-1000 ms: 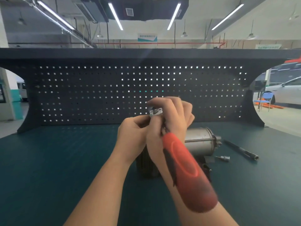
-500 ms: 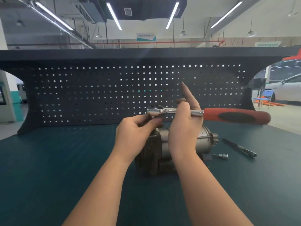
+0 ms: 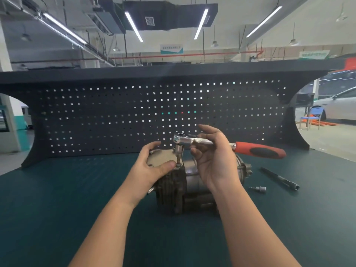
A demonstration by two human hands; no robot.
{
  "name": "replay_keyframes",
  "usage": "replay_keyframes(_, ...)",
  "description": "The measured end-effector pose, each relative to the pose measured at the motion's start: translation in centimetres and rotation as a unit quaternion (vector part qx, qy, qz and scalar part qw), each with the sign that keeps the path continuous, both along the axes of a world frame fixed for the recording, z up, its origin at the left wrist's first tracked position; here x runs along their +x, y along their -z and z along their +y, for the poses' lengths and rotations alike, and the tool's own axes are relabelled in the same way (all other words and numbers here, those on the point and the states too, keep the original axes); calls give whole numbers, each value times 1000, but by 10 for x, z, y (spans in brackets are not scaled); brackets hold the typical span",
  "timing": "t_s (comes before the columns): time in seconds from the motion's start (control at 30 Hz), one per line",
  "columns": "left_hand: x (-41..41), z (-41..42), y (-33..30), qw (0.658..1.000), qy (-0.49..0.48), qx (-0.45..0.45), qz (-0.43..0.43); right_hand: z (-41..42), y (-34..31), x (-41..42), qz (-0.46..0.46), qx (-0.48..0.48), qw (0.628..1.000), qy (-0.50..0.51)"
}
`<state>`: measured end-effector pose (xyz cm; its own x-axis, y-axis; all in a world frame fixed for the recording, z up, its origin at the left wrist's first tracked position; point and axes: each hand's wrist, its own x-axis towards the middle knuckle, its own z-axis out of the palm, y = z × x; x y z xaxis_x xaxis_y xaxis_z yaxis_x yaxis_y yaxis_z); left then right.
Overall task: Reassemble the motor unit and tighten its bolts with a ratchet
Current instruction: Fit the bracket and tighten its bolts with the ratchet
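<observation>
Worktop (image 3: 57,209): we stand at a dark teal surface in a workshop hall, and everything we handle sits on it.
Forearms: both of ours reach in bare from the near edge and meet over the middle of the surface.
Motor unit (image 3: 185,191): it rests at the centre, a dark ribbed housing on the left joined to a grey metal cylinder on the right.
Left hand (image 3: 152,168): we curl it around the flat top plate of the housing, thumb pressed on the near edge beside the bolt (image 3: 178,164), fingers over the far edge.
Right hand (image 3: 213,158): we hold it loosely around the shaft of the ratchet (image 3: 221,145), fingers only partly closed, the index finger stretched up and away.
Ratchet detail: the chrome head sits above the housing with its socket pointing straight down onto the bolt; the red and black handle sticks out to the right, past our hand.
Small socket (image 3: 259,189): it lies on the surface just right of the cylinder.
Dark rod (image 3: 279,178): it lies a little farther right, slanted, apart from the socket.
Pegboard (image 3: 115,116): a black perforated panel stands along the far edge.
Beyond: strip lights hang from the ceiling, and a blue chair (image 3: 312,117) and a white car (image 3: 339,106) show at the far right.
</observation>
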<state>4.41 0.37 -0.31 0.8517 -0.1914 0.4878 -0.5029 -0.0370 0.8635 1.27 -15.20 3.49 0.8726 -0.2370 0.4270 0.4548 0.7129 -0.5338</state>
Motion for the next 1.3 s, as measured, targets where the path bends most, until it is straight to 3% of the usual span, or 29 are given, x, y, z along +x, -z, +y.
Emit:
replay_keyframes(0.1, 2, -5, 3, 999, -24, -41, -10, 0, 1, -1, -5, 15, 1000, 6)
replay_keyframes(0.23, 0, -11, 8, 994, -101, -12, -47, 3, -1, -6, -37, 24, 998, 40)
replay_keyframes(0.37, -5, -12, 12, 987, -131, -25, -88, -13, -15, -13, -107, 120, 986, 36)
replay_keyframes(0.53, -12, -23, 16, 962, -232, -7, -143, -14, -9, -9, -28, 149, 988, 28)
replay_keyframes(0.7, -28, -73, 4, 923, -377, 15, -77, -3, 2, -2, 57, 222, 972, -45)
replay_keyframes(0.8, -38, -102, -4, 891, -443, 103, -2, -18, 2, 0, 63, 324, 942, -60)
replay_keyframes(0.93, -41, -107, 2, 843, -450, 289, -57, -42, 4, 3, 52, 399, 913, -68)
replay_keyframes(1.07, -39, -96, 6, 800, -432, 393, -137, -44, 2, 2, 70, 318, 942, -79)
replay_keyframes(1.2, -41, -87, -5, 874, -329, 325, -148, -37, 3, 5, 99, 261, 958, -57)
replay_keyframes(1.3, -43, -80, -18, 852, -354, 359, -145, -34, 2, 5, 109, 268, 955, -63)
